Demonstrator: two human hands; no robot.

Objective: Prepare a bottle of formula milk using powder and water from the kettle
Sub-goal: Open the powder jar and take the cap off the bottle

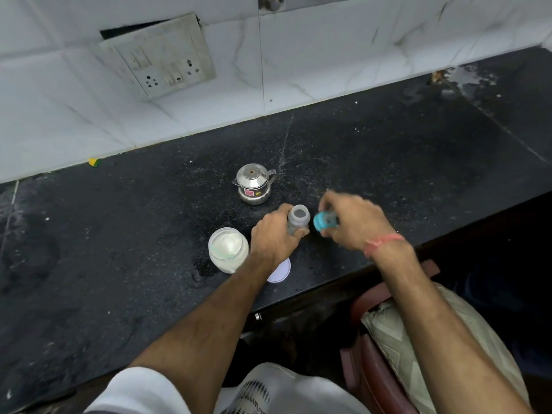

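A small clear baby bottle (297, 217) stands upright and uncapped on the black counter (119, 234). My left hand (273, 237) is wrapped around its body. Just to its right, my right hand (352, 222) holds the blue bottle cap (324, 220) with its teat part, tilted sideways and apart from the bottle's mouth. A small steel kettle (254, 183) with its lid on sits behind the bottle. An open jar of white powder (228, 249) stands to the left of my left hand. A white round lid (280, 271) lies flat, partly under my left wrist.
A white tiled wall with a socket panel (162, 58) runs along the counter's back. A small yellow-green scrap (95, 162) lies by the wall. A chair with a patterned cushion (418, 339) stands below the counter's front edge at the right.
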